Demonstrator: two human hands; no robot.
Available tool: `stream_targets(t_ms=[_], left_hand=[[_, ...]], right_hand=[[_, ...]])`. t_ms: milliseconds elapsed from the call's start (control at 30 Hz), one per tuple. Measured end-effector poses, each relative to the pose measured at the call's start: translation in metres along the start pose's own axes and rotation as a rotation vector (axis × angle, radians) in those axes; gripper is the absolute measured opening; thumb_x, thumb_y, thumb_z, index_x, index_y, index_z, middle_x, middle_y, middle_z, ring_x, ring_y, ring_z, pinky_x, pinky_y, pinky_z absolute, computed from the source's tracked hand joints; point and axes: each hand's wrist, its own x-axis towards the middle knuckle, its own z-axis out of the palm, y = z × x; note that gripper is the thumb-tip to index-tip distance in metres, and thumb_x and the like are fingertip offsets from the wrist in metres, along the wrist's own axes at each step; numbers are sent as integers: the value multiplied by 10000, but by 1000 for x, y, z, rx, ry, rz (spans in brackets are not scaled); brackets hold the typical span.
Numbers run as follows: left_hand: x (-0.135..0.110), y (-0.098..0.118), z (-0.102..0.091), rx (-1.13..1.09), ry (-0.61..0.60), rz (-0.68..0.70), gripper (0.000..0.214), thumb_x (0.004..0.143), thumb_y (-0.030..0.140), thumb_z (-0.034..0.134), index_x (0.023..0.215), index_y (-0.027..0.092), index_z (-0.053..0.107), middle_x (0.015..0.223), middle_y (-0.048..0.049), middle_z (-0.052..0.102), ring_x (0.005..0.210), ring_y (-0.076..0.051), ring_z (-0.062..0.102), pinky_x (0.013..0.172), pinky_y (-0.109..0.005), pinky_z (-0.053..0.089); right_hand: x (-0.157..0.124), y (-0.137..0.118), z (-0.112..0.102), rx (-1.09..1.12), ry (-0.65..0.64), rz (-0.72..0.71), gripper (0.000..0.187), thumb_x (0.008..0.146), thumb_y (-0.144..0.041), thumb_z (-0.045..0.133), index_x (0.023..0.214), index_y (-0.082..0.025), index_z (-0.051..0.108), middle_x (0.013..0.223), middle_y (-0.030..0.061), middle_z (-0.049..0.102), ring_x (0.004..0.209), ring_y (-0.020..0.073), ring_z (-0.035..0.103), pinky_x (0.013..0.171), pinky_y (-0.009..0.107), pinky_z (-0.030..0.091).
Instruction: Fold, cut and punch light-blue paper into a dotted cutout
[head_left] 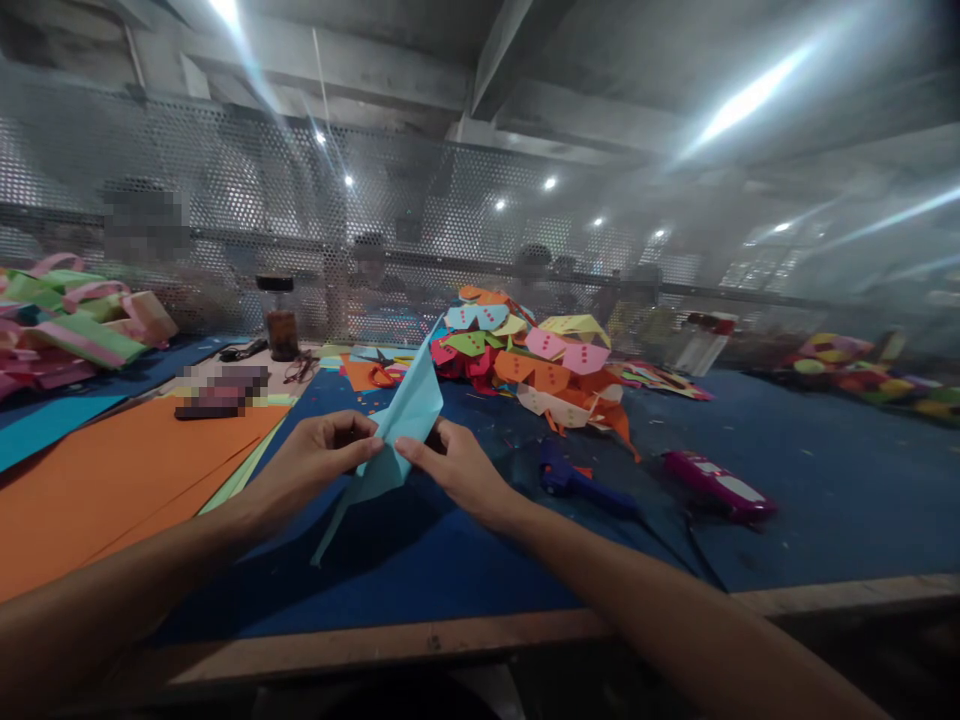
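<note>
Head view: the left hand (pixel 319 455) and right hand (pixel 454 468), close together, each pinch a folded light-blue paper (pixel 401 420) above the blue-covered table (pixel 787 470). Orange sheets (pixel 127 470) lie to the left, paper shapes (pixel 540 365) are heaped behind, and a perforated screen (pixel 225 200) stands beyond.

Lying on blue-covered table (pixel 825 480): orange paper sheets (pixel 112 480), glue gun (pixel 577 485), pink tool (pixel 720 485), heap of folded paper shapes (pixel 540 360), jar (pixel 281 320).
</note>
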Motion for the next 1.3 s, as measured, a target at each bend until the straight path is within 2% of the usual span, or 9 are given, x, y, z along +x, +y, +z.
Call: stream_targets(t_ms=[267, 467, 700, 1300], left_hand=[[-2, -3, 0, -49, -34, 8, 307, 752, 441, 797, 912, 194, 709, 821, 6, 702, 749, -154, 582, 697, -266, 422], [-1, -3, 1, -58, 0, 13, 293, 736, 468, 807, 817, 200, 722, 762, 24, 672, 703, -134, 556, 660, -251, 412], [1, -5, 2, -81, 8, -1, 325, 697, 461, 836, 845, 195, 723, 773, 5, 692, 720, -149, 575, 677, -267, 424], [3, -8, 2, -58, 9, 17, 324, 702, 472, 823, 770, 190, 678, 707, 22, 638, 667, -135, 521, 623, -250, 386]], right_hand=[[-1, -3, 1, -7, 7, 14, 377, 820, -458, 681, 1021, -138, 688, 999, 74, 728, 918, 232, 656, 811, 341, 524], [0, 0, 2, 39, -18, -12, 364, 813, -464, 698, 1003, -153, 699, 975, 69, 733, 908, 228, 659, 792, 327, 530], [-1, 2, 2, -12, -22, 1, 373, 832, -438, 678, 1056, -140, 697, 1003, 80, 732, 896, 220, 649, 783, 325, 517], [-2, 2, 5, -67, -10, -13, 338, 845, -421, 667, 1025, -137, 703, 917, 50, 707, 822, 190, 620, 712, 282, 484]])
